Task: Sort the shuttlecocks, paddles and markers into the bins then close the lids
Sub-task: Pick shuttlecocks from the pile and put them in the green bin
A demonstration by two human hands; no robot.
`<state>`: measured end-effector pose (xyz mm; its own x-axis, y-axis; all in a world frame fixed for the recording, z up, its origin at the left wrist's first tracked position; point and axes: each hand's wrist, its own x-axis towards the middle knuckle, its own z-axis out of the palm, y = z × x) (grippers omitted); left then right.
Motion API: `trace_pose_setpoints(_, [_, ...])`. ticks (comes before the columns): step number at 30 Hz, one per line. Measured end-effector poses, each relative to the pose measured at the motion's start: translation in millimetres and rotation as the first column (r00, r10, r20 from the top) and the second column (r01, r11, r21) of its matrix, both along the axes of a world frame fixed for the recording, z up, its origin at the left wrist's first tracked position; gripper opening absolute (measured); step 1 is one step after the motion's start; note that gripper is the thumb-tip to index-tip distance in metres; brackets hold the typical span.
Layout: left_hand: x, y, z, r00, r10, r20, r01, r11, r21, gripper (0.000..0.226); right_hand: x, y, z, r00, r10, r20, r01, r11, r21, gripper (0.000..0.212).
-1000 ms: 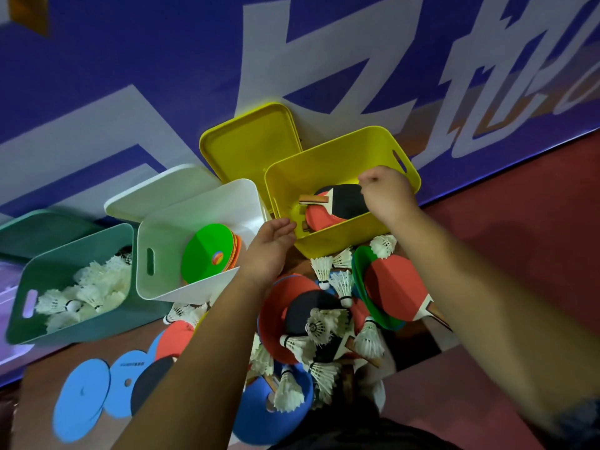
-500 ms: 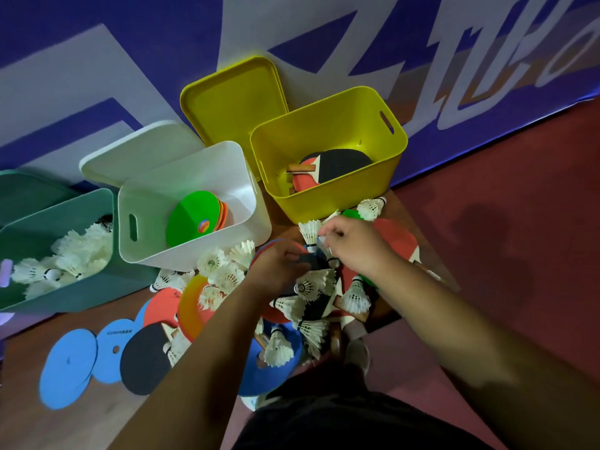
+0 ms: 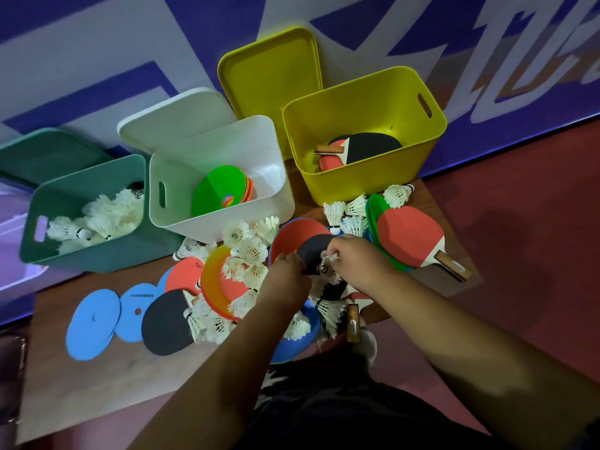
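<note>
Nearest, both hands are working in the heap on the wooden board (image 3: 97, 368). The right hand (image 3: 360, 264) is pinching a white shuttlecock (image 3: 330, 269) by its feathers, thumb and fingers closed on it, over a black paddle (image 3: 311, 250) in the middle of the pile. The left hand (image 3: 285, 280), at nine o'clock of the right, is curling its fingers down at that paddle's edge; whether it is gripping anything I cannot tell. At three o'clock a red paddle (image 3: 409, 235) is lying on a green marker (image 3: 376, 207). At eight o'clock, blue markers (image 3: 92, 323) are lying flat.

Farther off, three open bins are standing in a row. The green bin (image 3: 97, 258) at ten o'clock is holding shuttlecocks, the white bin (image 3: 181, 219) at eleven is holding stacked markers (image 3: 217, 190), and the yellow bin (image 3: 373, 180) at one is holding paddles. Their lids (image 3: 269, 69) are leaning behind them against the wall (image 3: 97, 43).
</note>
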<state>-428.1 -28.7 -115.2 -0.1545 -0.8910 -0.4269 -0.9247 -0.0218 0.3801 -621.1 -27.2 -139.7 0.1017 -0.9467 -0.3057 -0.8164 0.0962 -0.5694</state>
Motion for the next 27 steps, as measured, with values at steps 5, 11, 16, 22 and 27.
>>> trace_pose_setpoints(5, [9.7, 2.8, 3.2, 0.996, 0.057, -0.072, -0.052, 0.996, 0.076, 0.033, 5.2, -2.1, -1.0, 0.998, -0.049, -0.04, 0.046, 0.997, -0.063, 0.01])
trace_pose_setpoints(11, [0.7, 12.6, -8.4, 0.998, 0.011, 0.055, -0.018, 0.992, 0.127, 0.059, 9.5, -3.0, -0.5, 0.989, -0.145, 0.028, 0.146, 0.989, -0.026, 0.01])
trace_pose_setpoints(16, [2.6, 8.6, -5.5, 0.991, 0.126, -0.036, -0.124, 0.99, 0.061, 0.024, 9.9, -1.4, 7.1, 0.938, -0.283, 0.202, 0.28, 0.959, 0.041, 0.005])
trace_pose_setpoints(22, [26.5, 3.1, 23.9, 0.922, 0.311, -0.23, -0.322, 0.947, -0.014, 0.017, 21.3, -11.7, 37.3, 0.714, -0.541, 0.444, 0.491, 0.839, 0.234, 0.011])
trace_pose_setpoints(27, [64.7, -2.8, 44.9, 0.794, 0.487, -0.365, -0.533, 0.846, -0.03, 0.021, 55.1, -26.3, 66.6, 0.648, -0.553, 0.524, 0.485, 0.83, 0.277, 0.017])
